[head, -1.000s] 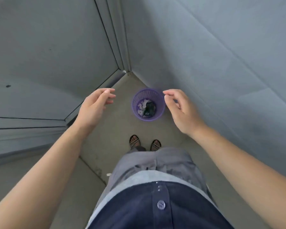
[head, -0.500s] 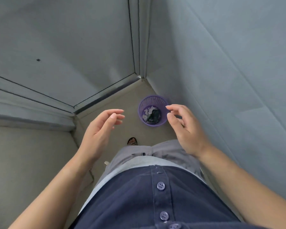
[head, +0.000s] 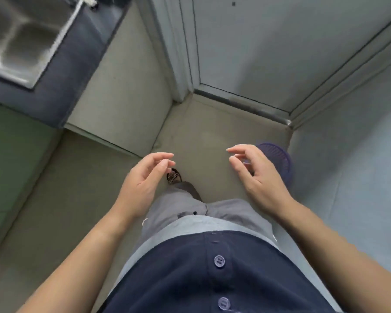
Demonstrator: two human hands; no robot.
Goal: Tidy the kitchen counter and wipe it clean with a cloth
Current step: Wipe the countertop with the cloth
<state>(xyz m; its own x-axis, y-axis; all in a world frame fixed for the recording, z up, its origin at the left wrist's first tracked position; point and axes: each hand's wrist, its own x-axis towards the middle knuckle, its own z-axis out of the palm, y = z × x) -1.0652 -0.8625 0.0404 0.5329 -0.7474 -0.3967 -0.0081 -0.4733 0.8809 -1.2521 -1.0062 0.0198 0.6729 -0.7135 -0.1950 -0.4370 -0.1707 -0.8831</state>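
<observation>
Both hands are empty. The left hand (head: 145, 177) hangs in front of the body with its fingers loosely curled and apart, and the right hand (head: 257, 175) mirrors it, thumb and fingers parted with nothing between them. No cloth shows anywhere in view, so the wiping part of the job appears not to have started, or at least the tool for it is elsewhere. The kitchen counter (head: 61, 71), a dark slab, sits at the upper left, well apart from both hands, with a steel sink (head: 20, 39) set into it and a blurred white strip along the sink's far edge (too smeared to name). Its long axis seems to run from the lower left of the view up toward the top centre, and its near end points down at the floor corner beside the pale cabinet side (head: 122, 98). A purple mesh waste basket (head: 278, 159) stands on the floor by the right wall, partly behind the right hand. The step in hand looks like walking over to the counter. To do it well, turn the body left, square up to the counter's long edge rather than its end, and find the cloth before reaching in, so each wipe can follow the length of the slab and push crumbs toward the sink.
</observation>
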